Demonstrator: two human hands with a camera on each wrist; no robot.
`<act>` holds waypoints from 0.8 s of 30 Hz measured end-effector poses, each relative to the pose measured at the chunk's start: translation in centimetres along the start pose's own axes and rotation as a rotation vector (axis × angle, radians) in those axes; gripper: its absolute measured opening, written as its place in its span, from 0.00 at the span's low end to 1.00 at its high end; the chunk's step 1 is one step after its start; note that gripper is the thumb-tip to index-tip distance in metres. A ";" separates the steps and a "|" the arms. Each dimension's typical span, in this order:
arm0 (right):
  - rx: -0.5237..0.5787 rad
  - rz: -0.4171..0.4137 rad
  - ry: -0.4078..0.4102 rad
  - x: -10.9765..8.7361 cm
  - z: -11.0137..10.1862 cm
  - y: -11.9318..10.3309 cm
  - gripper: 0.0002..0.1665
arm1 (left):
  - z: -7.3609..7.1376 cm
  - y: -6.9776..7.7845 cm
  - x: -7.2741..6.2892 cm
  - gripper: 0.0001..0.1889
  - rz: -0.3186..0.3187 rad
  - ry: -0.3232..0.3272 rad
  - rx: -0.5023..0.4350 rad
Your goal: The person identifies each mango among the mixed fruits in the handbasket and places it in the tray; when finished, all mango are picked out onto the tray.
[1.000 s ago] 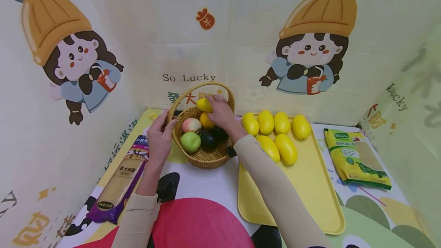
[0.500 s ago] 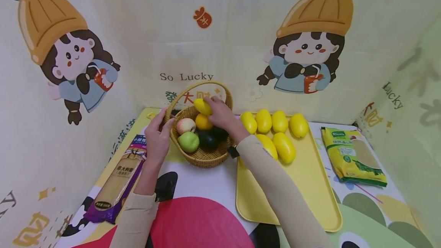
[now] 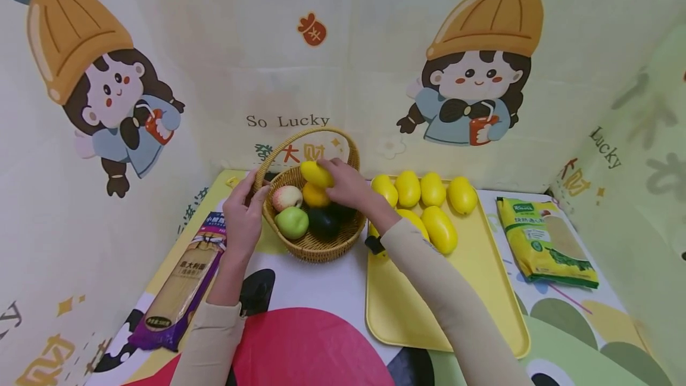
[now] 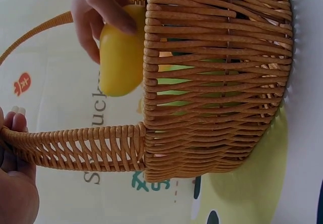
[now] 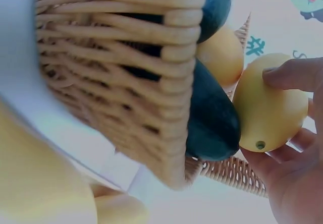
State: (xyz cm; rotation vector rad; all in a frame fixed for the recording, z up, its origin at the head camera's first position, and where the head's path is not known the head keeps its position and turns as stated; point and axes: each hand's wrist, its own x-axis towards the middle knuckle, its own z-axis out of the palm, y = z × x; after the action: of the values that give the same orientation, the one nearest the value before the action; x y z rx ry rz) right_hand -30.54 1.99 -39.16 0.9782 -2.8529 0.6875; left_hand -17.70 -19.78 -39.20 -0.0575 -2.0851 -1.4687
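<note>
A wicker basket with an arched handle stands at the back middle of the table. My left hand grips the handle's left side; in the left wrist view the fingers curl round it. In my right hand is a yellow mango, held between thumb and fingers over the basket's back part. Beneath it lie an orange, a pinkish-white peach, a green apple and dark green avocado-like fruits. In the right wrist view the mango appears against one dark fruit.
Right of the basket, a yellow tray holds several more mangoes toward its back. A purple spaghetti pack lies at the left. A yellow-green food packet lies at the far right. A printed cloth wall rises behind.
My right hand has lowered the mango a little toward the fruit in the basket, and its wrist has shifted slightly right. The left hand keeps its grip on the handle.
</note>
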 end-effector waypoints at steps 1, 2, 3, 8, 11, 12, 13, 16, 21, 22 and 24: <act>0.001 -0.006 -0.001 -0.2 -0.1 0.1 0.40 | 0.1 -0.4 0.0 0.23 -0.001 0.000 -0.005; 0.003 -0.011 -0.001 -0.5 -0.1 0.1 0.40 | 0.1 -0.9 0.1 0.23 0.000 0.000 -0.011; 0.007 -0.016 -0.001 -0.8 -0.2 0.2 0.40 | 0.1 -1.0 0.1 0.23 0.001 -0.001 -0.011; 0.046 -0.038 0.005 -1.9 -0.7 0.9 0.40 | 0.2 -1.1 0.1 0.23 0.008 -0.002 -0.016; 0.059 -0.045 0.005 -2.8 -1.2 1.4 0.39 | 0.2 -1.1 0.1 0.24 0.008 -0.002 -0.013; 0.057 -0.043 0.004 -3.1 -1.4 1.6 0.39 | 0.2 -1.0 0.1 0.24 0.005 -0.001 -0.009; 0.057 -0.041 0.002 -3.5 -1.6 1.8 0.39 | 0.2 -1.0 0.0 0.24 0.003 -0.001 -0.008; 0.065 -0.027 -0.007 -4.5 -2.2 2.2 0.39 | 0.2 -1.0 0.0 0.23 0.002 0.001 -0.004; 0.076 0.008 -0.024 -6.3 -2.9 2.9 0.39 | 0.2 -1.0 0.1 0.23 0.007 0.004 -0.012; 0.073 0.013 -0.027 -6.6 -3.0 3.1 0.39 | 0.2 -0.9 0.1 0.23 0.006 0.004 -0.016; 0.067 0.019 -0.034 -7.3 -3.2 3.5 0.39 | 0.2 -1.0 0.1 0.23 0.000 0.006 -0.023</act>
State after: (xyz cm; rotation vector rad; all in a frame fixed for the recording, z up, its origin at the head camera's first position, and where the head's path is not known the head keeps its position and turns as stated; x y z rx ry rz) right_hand -27.10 9.94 -39.02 0.9814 -2.8897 0.7800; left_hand -18.19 -20.02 -40.03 -0.0627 -2.0634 -1.4916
